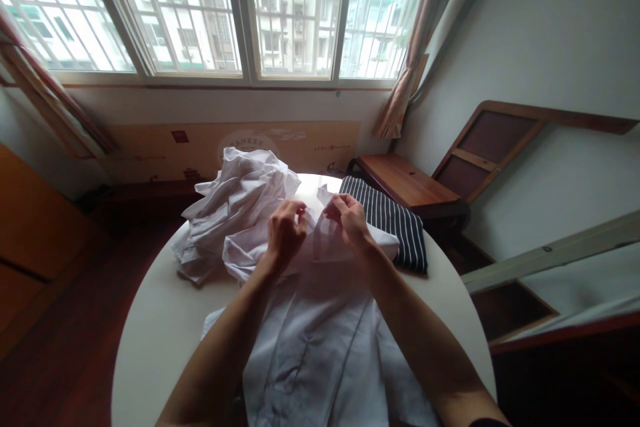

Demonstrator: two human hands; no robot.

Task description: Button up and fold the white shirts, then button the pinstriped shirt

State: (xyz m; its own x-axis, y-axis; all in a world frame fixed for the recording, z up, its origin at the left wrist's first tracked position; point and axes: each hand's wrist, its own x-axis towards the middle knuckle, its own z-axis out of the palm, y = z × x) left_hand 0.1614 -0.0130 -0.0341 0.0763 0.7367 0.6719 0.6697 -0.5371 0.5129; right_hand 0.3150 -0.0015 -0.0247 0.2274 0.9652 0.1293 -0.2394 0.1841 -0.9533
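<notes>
A white shirt [315, 333] lies spread over the round table, its body toward me and its upper part at my hands. My left hand [287, 230] is closed in a pinch at the shirt's upper edge, on the left of the opening. The fingers of my right hand [349, 217] pinch a raised white flap of the same shirt, which looks like the collar. Left of my hands sits a crumpled heap of white cloth [245, 193]. To the right, a folded dark cloth with white stripes [387, 217] lies partly beside the shirt.
The round white table [150, 327] holds all the cloth. Beyond it stand a long printed board [300, 147] under the barred window [300, 13] and a low wooden bench [410, 180]. A wooden frame [487, 140] leans at the right wall; an orange-brown cabinet [35, 233] is at left.
</notes>
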